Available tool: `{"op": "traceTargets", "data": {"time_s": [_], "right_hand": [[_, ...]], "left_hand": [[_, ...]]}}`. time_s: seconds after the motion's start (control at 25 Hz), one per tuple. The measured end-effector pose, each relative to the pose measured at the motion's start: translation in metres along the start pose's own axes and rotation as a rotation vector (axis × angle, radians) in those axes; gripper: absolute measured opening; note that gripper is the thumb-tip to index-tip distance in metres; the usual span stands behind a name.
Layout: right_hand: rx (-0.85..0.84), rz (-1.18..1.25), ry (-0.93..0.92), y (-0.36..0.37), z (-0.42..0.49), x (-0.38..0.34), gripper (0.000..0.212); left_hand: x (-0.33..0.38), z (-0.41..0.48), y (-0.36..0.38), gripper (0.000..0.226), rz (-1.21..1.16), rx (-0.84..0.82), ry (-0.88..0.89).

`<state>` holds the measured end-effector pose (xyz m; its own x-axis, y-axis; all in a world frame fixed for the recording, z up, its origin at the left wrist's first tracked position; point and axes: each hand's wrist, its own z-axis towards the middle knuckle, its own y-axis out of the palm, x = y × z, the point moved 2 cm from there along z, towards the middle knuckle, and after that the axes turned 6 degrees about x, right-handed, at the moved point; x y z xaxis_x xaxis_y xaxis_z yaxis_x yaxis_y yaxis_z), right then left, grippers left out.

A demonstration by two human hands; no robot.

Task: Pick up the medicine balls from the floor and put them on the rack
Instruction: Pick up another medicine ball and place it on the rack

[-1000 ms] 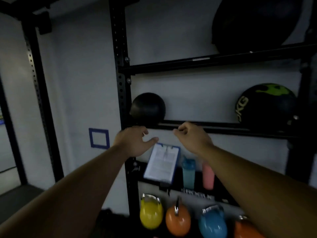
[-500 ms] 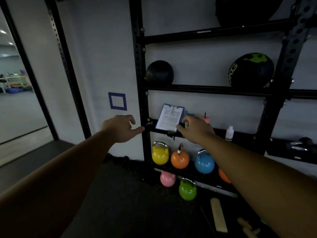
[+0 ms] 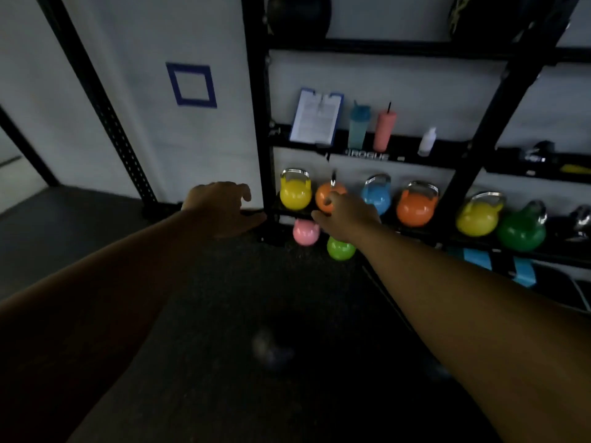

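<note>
A small black medicine ball (image 3: 299, 12) rests on the black rack's (image 3: 383, 46) upper shelf at the top edge. A second black ball with green markings (image 3: 470, 14) sits on the same shelf to the right, mostly cut off. A dark round shape with a pale smudge (image 3: 271, 343) lies on the dark floor low in the middle; it is too dim to identify. My left hand (image 3: 220, 207) and my right hand (image 3: 345, 219) reach out over the floor in front of the rack's lowest shelf. Both hold nothing, with fingers loosely apart.
Coloured kettlebells (image 3: 415, 206) line the low shelf, and a pink one (image 3: 305, 231) and a green one (image 3: 340, 247) stand on the floor. A clipboard (image 3: 315, 115), bottles (image 3: 385, 129) and a black upright (image 3: 96, 100) at left are in view. A blue square (image 3: 192, 84) marks the wall.
My view has dropped from the ball shelf toward the floor. Both empty hands have come down from the shelf to kettlebell height.
</note>
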<state>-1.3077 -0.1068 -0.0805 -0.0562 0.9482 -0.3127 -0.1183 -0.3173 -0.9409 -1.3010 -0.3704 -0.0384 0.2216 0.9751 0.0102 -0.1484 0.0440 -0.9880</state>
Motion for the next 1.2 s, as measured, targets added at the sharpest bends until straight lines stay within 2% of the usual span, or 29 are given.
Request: {"op": "traceTargets", "data": {"time_s": [0.2, 0.52, 0.72, 0.88, 1.0, 1.2], "right_hand": [[-0.077, -0.001, 0.011, 0.072, -0.030, -0.006, 0.059], [-0.184, 0.030, 0.161, 0.165, -0.019, 0.077, 0.062], [-0.270, 0.051, 0.189, 0.240, -0.001, 0.101, 0.056], [-0.326, 0.047, 0.237, 0.353, 0.016, 0.121, 0.056], [-0.378, 0.074, 0.305, 0.448, 0.028, 0.132, 0.060], [-0.395, 0.106, 0.383, 0.636, 0.037, 0.153, 0.068]], "left_hand": [[-0.033, -0.024, 0.070, 0.070, -0.043, -0.112, -0.011], [-0.009, 0.014, 0.184, 0.074, -0.072, -0.282, 0.003], [0.000, 0.039, 0.271, 0.072, -0.149, -0.382, -0.007], [-0.017, 0.059, 0.386, 0.074, -0.164, -0.406, -0.014], [-0.035, 0.069, 0.479, 0.083, -0.198, -0.425, -0.043], [-0.068, 0.072, 0.674, 0.103, -0.306, -0.453, -0.170]]}}
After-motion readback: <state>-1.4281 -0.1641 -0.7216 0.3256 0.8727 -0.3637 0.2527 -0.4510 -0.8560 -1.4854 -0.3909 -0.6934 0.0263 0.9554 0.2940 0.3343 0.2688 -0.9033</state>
